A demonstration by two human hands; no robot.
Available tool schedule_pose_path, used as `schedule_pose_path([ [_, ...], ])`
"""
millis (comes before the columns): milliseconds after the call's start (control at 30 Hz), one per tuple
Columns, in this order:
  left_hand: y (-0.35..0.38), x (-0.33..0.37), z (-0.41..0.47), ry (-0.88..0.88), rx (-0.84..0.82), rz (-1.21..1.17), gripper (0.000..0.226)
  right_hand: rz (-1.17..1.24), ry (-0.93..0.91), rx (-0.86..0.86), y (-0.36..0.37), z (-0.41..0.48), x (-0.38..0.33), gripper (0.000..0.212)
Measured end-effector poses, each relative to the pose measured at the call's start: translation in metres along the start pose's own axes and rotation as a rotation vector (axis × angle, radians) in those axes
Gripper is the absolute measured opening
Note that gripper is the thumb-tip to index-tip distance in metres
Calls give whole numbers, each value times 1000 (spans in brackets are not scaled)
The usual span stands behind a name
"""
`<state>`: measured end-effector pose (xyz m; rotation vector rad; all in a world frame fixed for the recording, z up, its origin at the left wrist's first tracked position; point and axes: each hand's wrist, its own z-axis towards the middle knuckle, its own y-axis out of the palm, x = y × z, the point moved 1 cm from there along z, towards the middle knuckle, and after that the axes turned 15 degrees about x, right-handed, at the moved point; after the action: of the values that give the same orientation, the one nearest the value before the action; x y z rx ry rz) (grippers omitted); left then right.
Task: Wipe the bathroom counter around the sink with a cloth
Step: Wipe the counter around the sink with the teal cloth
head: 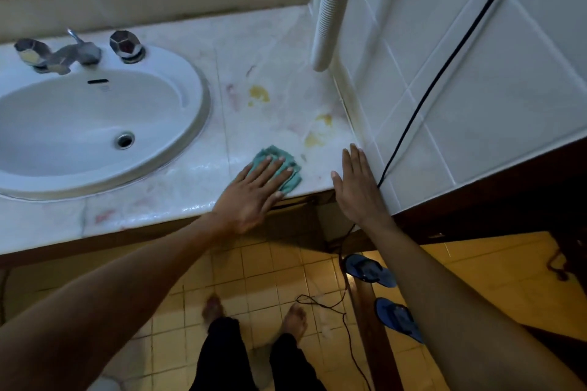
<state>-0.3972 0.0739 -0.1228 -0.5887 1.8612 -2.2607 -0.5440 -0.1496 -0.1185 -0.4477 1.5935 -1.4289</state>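
Left grip (254, 197) flat, fingers spread, pressing crumpled teal cloth (287, 168) onto pale marble worktop (197, 194); right grip (357, 186) open, empty. Mid-wipe; yellow stains (259, 94) likely next.

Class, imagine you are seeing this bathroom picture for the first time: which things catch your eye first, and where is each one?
The teal cloth stands out first, pressed flat under the left hand near the counter's front edge, right of the white sink. Next come the yellow stains on the pale counter beyond the cloth, towards the tiled wall. The right hand lies flat at the counter's corner against that wall.
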Motion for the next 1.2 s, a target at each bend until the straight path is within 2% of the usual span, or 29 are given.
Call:
schedule_pose_path([
  [33, -6, -14, -6, 40, -16, 6, 56, 2, 4, 3, -1, -1, 1, 63],
  [100, -12, -34, 0, -6, -14, 15, 55, -2, 10, 12, -2, -4, 2, 62],
  [233, -6, -31, 61, -347, 25, -50, 57, -4, 23, 23, -2, -5, 0, 62],
  [333, 4, -8, 124, -428, 10, -105, 58, -2, 61, 34, -4, -4, -3, 61],
  [400, 9, 10, 149, -335, -3, -132, 58, -15, 62, 41, -5, -4, -4, 62],
  [500, 18, 24, 136, -21, -59, -115, 59, -33, 68, 35, -5, -6, -1, 62],
  [600, 14, -6, 103, 298, -106, -109, 56, -28, 99, 18, -6, -7, -1, 62],
  [667, 6, -39, 102, 407, -131, -117, 55, -22, 107, 15, -8, -6, -2, 62],
  [733, 2, -63, 119, 368, -103, -81, 55, -4, 114, 31, -8, -7, -3, 61],
  [867, 10, -44, 169, -59, -28, -98, 57, 28, 143, 80, -4, -13, -2, 57],
  [933, 17, -12, 186, -179, -16, -123, 59, 21, 143, 70, -5, -13, -1, 55],
  [1000, 23, 16, 184, -119, -39, -163, 59, 19, 142, 70, -6, -11, -1, 54],
  [1067, 27, 29, 160, 82, -80, -163, 58, 13, 149, 82, -7, -10, -4, 55],
  [1200, 22, -6, 126, 415, -98, -174, 55, 26, 187, 119, -8, -9, -7, 51],
])
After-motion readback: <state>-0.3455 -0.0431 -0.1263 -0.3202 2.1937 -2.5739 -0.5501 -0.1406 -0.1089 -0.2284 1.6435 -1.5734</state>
